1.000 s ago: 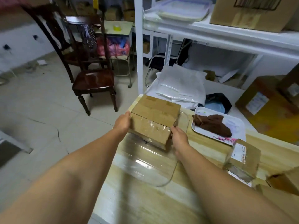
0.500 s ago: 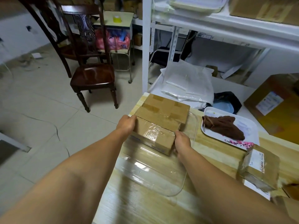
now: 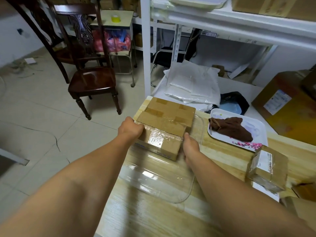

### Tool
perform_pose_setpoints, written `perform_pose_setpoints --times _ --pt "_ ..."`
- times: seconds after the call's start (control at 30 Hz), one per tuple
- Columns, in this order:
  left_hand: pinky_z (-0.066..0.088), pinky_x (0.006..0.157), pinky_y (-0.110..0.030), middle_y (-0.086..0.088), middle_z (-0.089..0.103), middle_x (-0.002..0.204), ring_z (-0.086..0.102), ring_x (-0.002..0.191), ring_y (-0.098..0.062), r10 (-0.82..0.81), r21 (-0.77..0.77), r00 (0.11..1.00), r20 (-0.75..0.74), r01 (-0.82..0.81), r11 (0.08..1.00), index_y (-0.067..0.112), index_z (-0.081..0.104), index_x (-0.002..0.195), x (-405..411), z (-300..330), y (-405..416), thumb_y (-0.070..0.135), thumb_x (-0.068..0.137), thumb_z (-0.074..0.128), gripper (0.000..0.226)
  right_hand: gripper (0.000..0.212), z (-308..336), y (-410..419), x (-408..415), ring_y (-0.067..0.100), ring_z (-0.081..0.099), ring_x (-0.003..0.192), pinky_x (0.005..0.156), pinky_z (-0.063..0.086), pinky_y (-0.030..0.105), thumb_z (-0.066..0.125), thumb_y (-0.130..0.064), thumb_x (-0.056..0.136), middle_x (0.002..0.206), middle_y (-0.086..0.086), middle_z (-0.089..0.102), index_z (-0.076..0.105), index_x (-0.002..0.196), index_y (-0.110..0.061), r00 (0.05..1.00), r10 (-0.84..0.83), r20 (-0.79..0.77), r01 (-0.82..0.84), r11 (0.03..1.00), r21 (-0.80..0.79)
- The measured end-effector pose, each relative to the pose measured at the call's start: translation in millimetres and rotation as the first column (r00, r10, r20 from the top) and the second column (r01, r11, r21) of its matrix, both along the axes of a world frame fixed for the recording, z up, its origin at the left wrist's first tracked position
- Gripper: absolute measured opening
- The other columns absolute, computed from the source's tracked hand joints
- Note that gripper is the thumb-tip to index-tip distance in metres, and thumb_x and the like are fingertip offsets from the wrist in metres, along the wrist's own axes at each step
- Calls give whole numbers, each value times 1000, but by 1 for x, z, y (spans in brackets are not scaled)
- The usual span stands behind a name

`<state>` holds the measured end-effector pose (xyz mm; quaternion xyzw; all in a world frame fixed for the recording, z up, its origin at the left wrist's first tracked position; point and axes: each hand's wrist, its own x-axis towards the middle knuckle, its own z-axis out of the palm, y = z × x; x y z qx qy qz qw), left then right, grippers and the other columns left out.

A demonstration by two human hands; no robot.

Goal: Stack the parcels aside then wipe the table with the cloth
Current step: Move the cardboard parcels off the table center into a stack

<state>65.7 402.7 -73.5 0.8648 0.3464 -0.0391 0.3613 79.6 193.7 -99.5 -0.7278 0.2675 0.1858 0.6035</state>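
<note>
A taped cardboard parcel [image 3: 161,134] sits in a clear plastic tray [image 3: 159,183] at the far left corner of the wooden table [image 3: 220,154]. It lies against or partly on a larger flat parcel [image 3: 172,108] behind it. My left hand [image 3: 130,128] grips its left end and my right hand [image 3: 190,147] presses its right end. A brown cloth [image 3: 230,128] lies crumpled on a white flowered tray [image 3: 256,134]. Another taped parcel [image 3: 268,168] with a white label stands at the right.
More cardboard [image 3: 304,190] shows at the right edge of the table. A dark wooden chair [image 3: 92,81] stands on the floor to the left. White shelving [image 3: 222,21] rises behind the table, with plastic bags [image 3: 193,82] and a large box [image 3: 287,103] below it.
Both hands have lowered the front parcel into the clear tray against the flat parcel. The camera view has shifted slightly left and closer.
</note>
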Motion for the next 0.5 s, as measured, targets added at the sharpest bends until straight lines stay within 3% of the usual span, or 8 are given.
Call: perform_pose_setpoints --times 0.1,0.17,0.23,0.3,0.5 --pt "49 80 -37 -8 60 107 57 100 -31 -29 208 999 42 20 978 14 54 110 4 15 -13 36 76 62 42 42 7 -7 -1 19 39 59 53 30 27 33 -43 100 72 2 47 60 109 -12 999 -36 10 37 999 -19" --pt "47 82 -37 -9 60 109 55 102 -32 -45 317 994 104 10 948 13 58 108 7 25 -28 34 75 61 40 44 15 -14 -5 25 51 81 72 39 30 33 -41 100 98 9 59 58 123 -12 999 -39 32 40 999 -15" --pt "45 88 -38 -10 57 114 52 106 -31 -109 377 981 160 41 925 14 59 112 12 33 -49 33 77 63 40 44 24 -27 -7 30 53 110 88 38 32 34 -35 102 129 13 55 52 132 -9 996 -74 57 75 997 -21" --pt "42 94 -39 -9 56 120 49 111 -30 -211 411 955 207 111 905 16 60 116 17 39 -77 33 80 64 40 43 34 -45 -12 33 48 123 97 37 34 35 -31 102 137 14 51 51 133 -6 992 -97 79 99 995 -26" --pt "41 92 -38 -7 57 119 47 115 -29 -504 419 806 310 360 834 19 62 111 23 53 -179 26 82 63 29 42 52 -117 -25 31 53 109 92 40 34 37 -33 101 125 14 57 57 125 -5 966 -210 152 219 975 -44"
